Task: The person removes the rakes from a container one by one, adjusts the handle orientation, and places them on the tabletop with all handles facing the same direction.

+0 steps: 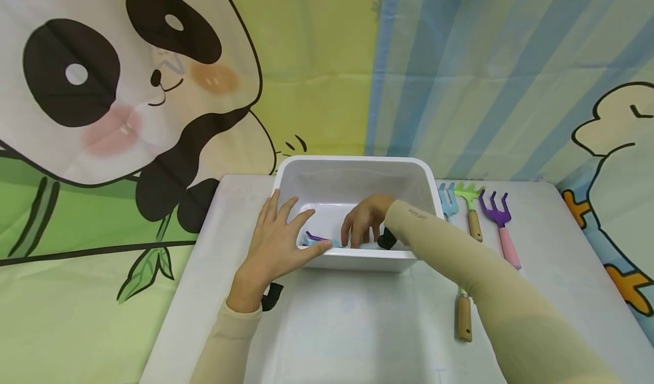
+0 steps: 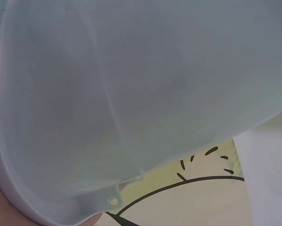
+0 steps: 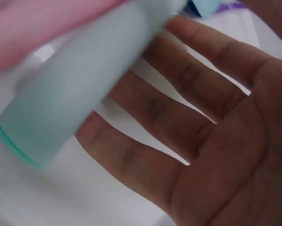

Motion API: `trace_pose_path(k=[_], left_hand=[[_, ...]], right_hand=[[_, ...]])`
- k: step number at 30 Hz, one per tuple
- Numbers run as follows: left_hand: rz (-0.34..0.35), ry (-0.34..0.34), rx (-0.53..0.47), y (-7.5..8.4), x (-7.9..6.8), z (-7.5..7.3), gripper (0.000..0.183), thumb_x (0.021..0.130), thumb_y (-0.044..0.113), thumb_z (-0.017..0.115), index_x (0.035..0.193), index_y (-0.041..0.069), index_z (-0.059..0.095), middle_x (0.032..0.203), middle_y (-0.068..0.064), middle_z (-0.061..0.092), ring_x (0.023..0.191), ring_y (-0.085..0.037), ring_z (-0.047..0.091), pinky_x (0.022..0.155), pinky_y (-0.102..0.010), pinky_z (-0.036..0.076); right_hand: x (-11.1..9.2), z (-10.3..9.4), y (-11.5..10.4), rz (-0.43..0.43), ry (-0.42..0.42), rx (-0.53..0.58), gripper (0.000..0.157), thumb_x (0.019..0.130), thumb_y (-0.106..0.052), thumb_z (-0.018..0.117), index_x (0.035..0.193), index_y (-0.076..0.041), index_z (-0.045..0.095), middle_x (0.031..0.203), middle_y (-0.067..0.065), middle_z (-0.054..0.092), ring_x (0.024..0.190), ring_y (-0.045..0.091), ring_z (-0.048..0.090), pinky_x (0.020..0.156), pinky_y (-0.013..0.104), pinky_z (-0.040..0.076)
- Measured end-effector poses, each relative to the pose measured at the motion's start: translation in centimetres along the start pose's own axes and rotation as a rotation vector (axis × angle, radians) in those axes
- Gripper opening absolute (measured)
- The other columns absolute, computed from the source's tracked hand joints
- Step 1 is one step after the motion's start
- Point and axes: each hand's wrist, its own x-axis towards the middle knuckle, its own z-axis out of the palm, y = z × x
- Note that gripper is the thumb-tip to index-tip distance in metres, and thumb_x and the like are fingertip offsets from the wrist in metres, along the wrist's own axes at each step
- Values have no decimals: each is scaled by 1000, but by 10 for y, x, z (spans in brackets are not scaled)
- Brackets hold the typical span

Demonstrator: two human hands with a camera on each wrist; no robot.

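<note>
Two bare hands are at a white bin [image 1: 352, 262] on my feed, which stands on a white table [image 1: 557, 316] before a printed panda [image 1: 219, 91] at far left. I see the left hand [image 1: 276, 243] spread over the bin's left front corner, its thumb along the front rim, fingers long and unclenched; a black piece [image 1: 272, 296] sits at that wrist.

Inside the bin, left to right in the head view, I make out a thin purple piece [image 1: 317, 237] and then the right hand [image 1: 364, 218], reaching down. My right wrist view shows a pale green handle [image 3: 84, 80] in there, next to a pink handle [image 3: 42, 30]. The right fingers are outstretched, tips at the green handle's edge, not wrapped round it; I cannot tell how firmly they touch.

The right sleeve [image 1: 449, 242] carries small dark lettering [image 1: 416, 214], too small for me to read surely. Right of the bin lie a light-blue fork [image 1: 449, 202], a green rake [image 1: 468, 193] with a wooden handle, and a purple fork [image 1: 495, 212] with a pink grip. Another wooden handle [image 1: 464, 318] lies nearer me.
</note>
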Motion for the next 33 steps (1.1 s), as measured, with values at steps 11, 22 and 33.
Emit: trace_pose_path(k=[11, 22, 33], left_hand=[[-5, 5, -23, 1, -1, 0, 84, 82, 84, 47, 136, 21, 64, 149, -16, 44, 149, -43, 9, 119, -55, 5], [-8, -12, -11, 2, 0, 2, 85, 82, 84, 48, 137, 21, 63, 149, -16, 44, 149, -42, 8, 120, -53, 4], [-1, -5, -7, 0, 1, 0, 84, 83, 84, 47, 137, 22, 63, 149, -16, 45, 149, -44, 9, 119, -54, 4]], right_hand=[[-1, 6, -3, 13, -10, -94, 34, 87, -3, 71, 117, -20, 68, 115, 9, 63, 102, 27, 62, 83, 46, 55], [-6, 3, -4, 2, 2, -109, 36, 88, -3, 73, 119, -20, 66, 116, 8, 62, 103, 28, 62, 86, 49, 54], [-15, -7, -8, -28, 27, -59, 39, 90, -2, 68, 125, -19, 62, 120, 10, 58, 104, 30, 60, 78, 42, 54]])
